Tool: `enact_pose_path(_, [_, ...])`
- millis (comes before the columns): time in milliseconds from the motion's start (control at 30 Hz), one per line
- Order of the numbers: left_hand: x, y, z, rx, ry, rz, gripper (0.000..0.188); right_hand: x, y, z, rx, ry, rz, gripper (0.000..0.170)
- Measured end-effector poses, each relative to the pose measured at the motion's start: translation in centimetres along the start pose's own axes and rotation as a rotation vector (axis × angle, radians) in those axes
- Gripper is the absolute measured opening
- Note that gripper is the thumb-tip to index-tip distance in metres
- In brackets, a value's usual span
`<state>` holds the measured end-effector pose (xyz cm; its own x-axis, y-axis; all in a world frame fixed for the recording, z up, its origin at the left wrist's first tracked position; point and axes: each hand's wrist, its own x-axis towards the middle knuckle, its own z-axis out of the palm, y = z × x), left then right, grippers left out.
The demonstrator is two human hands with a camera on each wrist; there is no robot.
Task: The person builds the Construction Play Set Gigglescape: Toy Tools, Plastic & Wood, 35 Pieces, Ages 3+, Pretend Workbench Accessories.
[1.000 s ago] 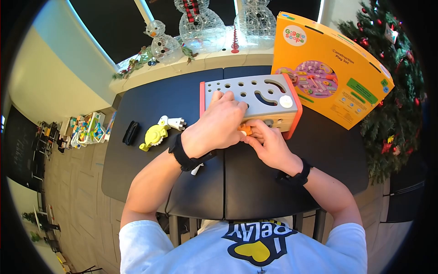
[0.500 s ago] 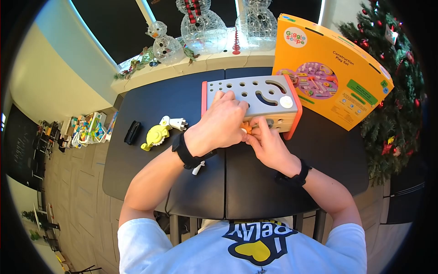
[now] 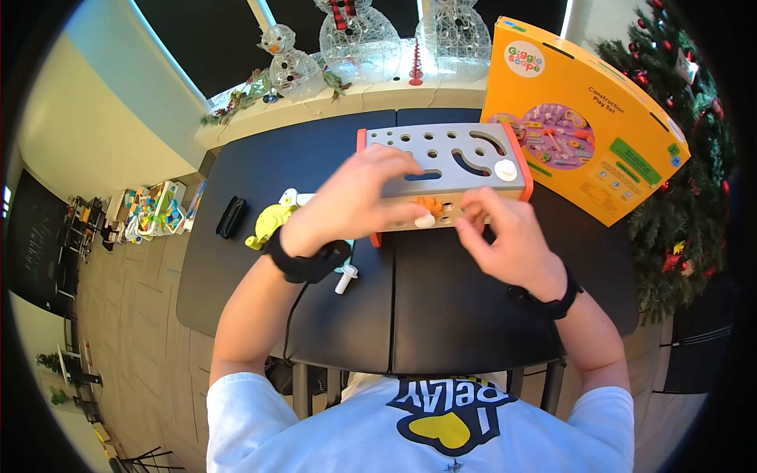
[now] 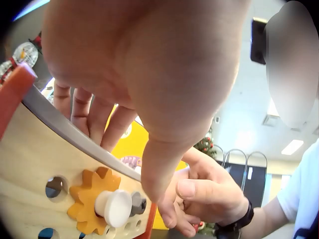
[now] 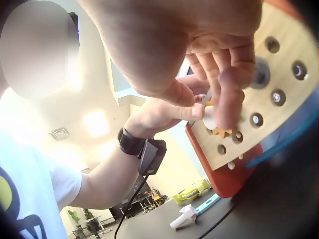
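Note:
A toy workbench with a grey top (image 3: pixel 434 182), a wooden side panel and red ends stands on the table. On its panel sits an orange toy gear (image 4: pixel 89 199) with a white bolt head (image 4: pixel 118 208) at its centre. My left hand (image 3: pixel 355 193) has its fingers over the grey top, loosely bent, and its straight thumb close beside the bolt head. Just right of the gear, my right hand (image 3: pixel 509 236) hovers before the panel, fingers loosely bent, nothing between them. A grey nut (image 4: pixel 138 204) shows on the panel beyond the gear.
Left of the workbench lie a lime-green toy piece (image 3: pixel 272 225) and a black case (image 3: pixel 231 218). A white toy bolt (image 5: pixel 184 217) and a teal strip (image 5: pixel 208 203) lie near the front. The yellow play set box (image 3: pixel 583 118) stands behind on the right.
Both hands have come away from the gear, the left to the left and the right to the right. The gear with its white bolt head now shows on the panel.

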<state>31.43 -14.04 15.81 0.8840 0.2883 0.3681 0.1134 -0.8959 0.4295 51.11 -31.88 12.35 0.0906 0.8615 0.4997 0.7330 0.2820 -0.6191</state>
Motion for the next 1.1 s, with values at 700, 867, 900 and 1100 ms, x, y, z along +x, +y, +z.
enact_pose_path(700, [-12.8, -5.6, 2.0, 0.096, -0.217, -0.544, 0.035, 3.3, 6.6, -2.6, -0.399, -0.103, -0.027, 0.057])
enact_pose_path(867, [-13.9, -6.0, 3.2, 0.171, -0.172, -0.459, 0.032, 3.3, 6.4, -2.5, -0.381, -0.103, -0.015, 0.055])
enact_pose_path(900, [-14.0, -6.1, 3.2, 0.169, -0.166, -0.466, 0.029, 3.3, 6.4, -2.5, -0.380, -0.099, -0.015, 0.055])
enact_pose_path(1100, [-14.9, -7.6, 2.0, 0.192, -0.076, -0.547, 0.027, 3.3, 6.4, -2.4, -0.402, -0.092, -0.016, 0.055])
